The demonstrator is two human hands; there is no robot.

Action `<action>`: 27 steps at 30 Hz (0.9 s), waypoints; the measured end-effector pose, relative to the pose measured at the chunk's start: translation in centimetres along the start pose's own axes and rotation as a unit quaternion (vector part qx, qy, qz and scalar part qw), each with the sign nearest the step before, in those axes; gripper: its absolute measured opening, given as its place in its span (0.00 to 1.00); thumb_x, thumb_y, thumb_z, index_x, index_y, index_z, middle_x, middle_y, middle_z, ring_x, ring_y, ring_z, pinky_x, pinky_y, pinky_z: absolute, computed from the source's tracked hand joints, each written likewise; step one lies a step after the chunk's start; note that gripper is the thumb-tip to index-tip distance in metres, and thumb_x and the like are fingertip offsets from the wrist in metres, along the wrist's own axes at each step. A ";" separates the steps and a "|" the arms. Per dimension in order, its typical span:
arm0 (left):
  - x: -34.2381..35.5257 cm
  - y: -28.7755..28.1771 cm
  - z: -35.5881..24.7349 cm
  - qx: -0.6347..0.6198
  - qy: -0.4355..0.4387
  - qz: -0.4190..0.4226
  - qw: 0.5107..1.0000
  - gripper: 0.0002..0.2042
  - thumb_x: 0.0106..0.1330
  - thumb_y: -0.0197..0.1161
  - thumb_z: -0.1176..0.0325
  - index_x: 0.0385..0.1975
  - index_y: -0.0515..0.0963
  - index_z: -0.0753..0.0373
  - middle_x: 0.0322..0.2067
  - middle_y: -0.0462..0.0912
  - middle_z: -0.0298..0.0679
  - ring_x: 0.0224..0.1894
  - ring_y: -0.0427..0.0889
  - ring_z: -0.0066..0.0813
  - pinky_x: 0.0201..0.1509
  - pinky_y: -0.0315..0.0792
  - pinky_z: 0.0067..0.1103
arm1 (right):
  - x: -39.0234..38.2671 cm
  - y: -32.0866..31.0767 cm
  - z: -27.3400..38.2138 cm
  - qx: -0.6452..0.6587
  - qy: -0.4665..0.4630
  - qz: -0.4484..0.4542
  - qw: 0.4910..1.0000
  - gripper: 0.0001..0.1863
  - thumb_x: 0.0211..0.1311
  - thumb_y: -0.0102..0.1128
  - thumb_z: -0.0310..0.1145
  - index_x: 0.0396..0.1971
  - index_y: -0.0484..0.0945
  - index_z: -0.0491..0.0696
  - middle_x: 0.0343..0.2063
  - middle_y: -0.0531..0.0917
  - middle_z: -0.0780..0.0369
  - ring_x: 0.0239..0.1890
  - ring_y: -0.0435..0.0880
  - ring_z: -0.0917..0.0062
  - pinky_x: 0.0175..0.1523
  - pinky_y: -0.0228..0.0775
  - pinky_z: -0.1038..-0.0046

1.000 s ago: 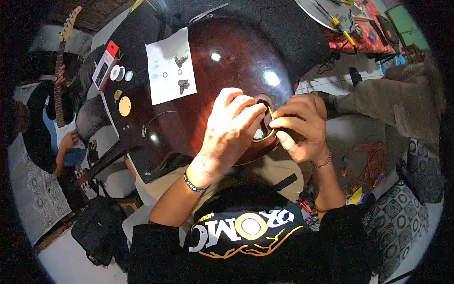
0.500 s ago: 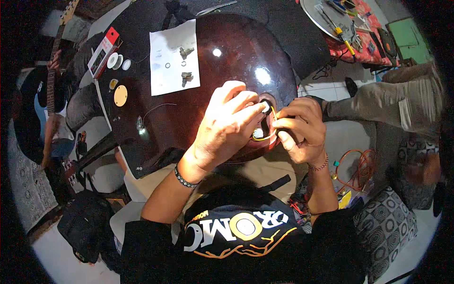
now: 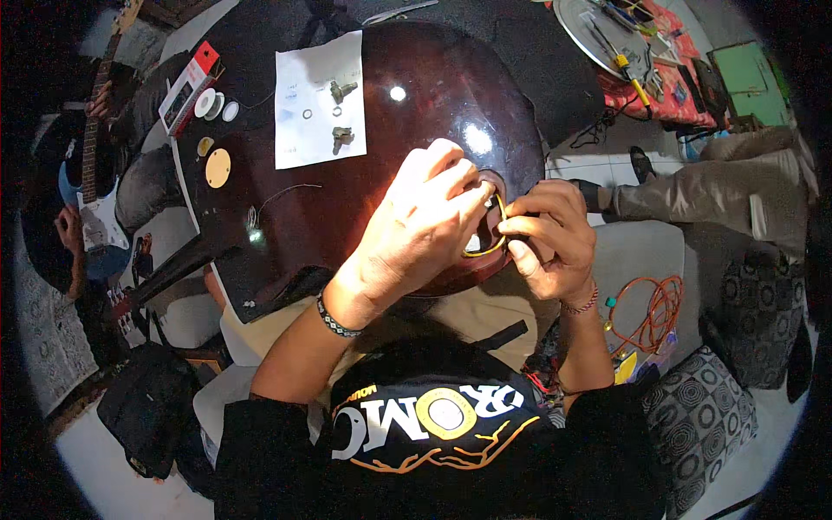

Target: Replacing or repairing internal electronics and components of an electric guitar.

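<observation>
A glossy dark red-brown guitar body (image 3: 416, 95) lies in front of me, with an oval cavity (image 3: 485, 227) near its right edge. My left hand (image 3: 420, 225) reaches over the cavity from the left, thumb and fingers pinched together at its upper rim; what they grip is hidden. From there a yellow wire (image 3: 503, 208) bows along the cavity's right side and curls back at the bottom. My right hand (image 3: 555, 234) pinches this wire between thumb and fingers at the cavity's right edge. Inside the cavity, something pale catches the light.
On the guitar lie a white paper (image 3: 303, 95) with small metal parts and rings, and a round cream cover (image 3: 218, 168). White spools (image 3: 205, 102) stand by a red-and-white box (image 3: 191, 87). A soldering iron (image 3: 637, 82) rests at far right. Another person holds a blue guitar (image 3: 95, 208) at left.
My left fingers have shifted slightly at the cavity's upper rim, and the dark round part seen there is now mostly hidden. My right hand stays on the wire.
</observation>
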State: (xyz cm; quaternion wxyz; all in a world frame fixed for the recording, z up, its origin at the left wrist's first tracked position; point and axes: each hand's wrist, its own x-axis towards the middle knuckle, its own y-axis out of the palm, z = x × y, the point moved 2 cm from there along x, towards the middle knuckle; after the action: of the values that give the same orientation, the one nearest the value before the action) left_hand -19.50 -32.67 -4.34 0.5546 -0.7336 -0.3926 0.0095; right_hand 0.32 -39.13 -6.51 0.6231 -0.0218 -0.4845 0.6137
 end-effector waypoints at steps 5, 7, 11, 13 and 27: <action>0.9 -0.7 0.6 -0.050 -0.004 0.024 0.998 0.14 0.57 0.72 0.70 0.45 0.85 0.60 0.37 0.81 0.38 0.47 0.78 0.42 0.56 0.74 0.35 | -0.2 -0.1 -0.1 -0.002 -0.002 0.001 1.000 0.11 0.45 0.72 0.35 0.33 0.86 0.55 0.37 0.87 0.68 0.41 0.84 0.69 0.48 0.67 0.63; 1.0 -0.8 0.6 -0.031 0.012 0.044 0.998 0.15 0.58 0.72 0.70 0.46 0.84 0.60 0.37 0.80 0.38 0.48 0.77 0.42 0.56 0.73 0.35 | -0.1 -0.1 -0.1 -0.004 -0.003 0.002 1.000 0.11 0.45 0.72 0.35 0.33 0.86 0.55 0.37 0.86 0.68 0.41 0.84 0.69 0.48 0.67 0.63; 1.2 -1.1 0.7 -0.031 0.014 0.054 0.998 0.16 0.58 0.71 0.69 0.47 0.83 0.60 0.37 0.80 0.38 0.49 0.77 0.42 0.57 0.73 0.35 | -0.3 -0.1 -0.3 0.001 -0.004 0.005 1.000 0.12 0.45 0.73 0.35 0.33 0.86 0.54 0.37 0.86 0.68 0.41 0.83 0.69 0.48 0.66 0.63; 1.3 -1.2 0.7 -0.043 0.021 0.052 0.998 0.15 0.57 0.70 0.69 0.45 0.82 0.61 0.39 0.80 0.39 0.50 0.76 0.42 0.57 0.72 0.36 | -0.3 0.0 -0.2 0.002 -0.004 0.004 1.000 0.12 0.45 0.73 0.35 0.33 0.86 0.54 0.37 0.86 0.67 0.41 0.83 0.69 0.49 0.66 0.63; 2.4 -1.7 0.8 -0.038 0.020 0.081 0.996 0.12 0.56 0.69 0.69 0.39 0.80 0.62 0.38 0.79 0.40 0.51 0.76 0.43 0.57 0.71 0.36 | -0.5 -0.3 -0.4 0.010 0.007 0.011 1.000 0.13 0.44 0.74 0.33 0.33 0.85 0.52 0.39 0.86 0.65 0.44 0.83 0.65 0.52 0.68 0.61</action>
State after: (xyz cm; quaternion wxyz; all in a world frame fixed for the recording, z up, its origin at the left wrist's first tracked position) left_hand -19.18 -30.48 -2.20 0.5317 -0.7834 -0.3208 0.0253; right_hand 0.91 -39.42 -6.79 0.6199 -0.0250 -0.4735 0.6252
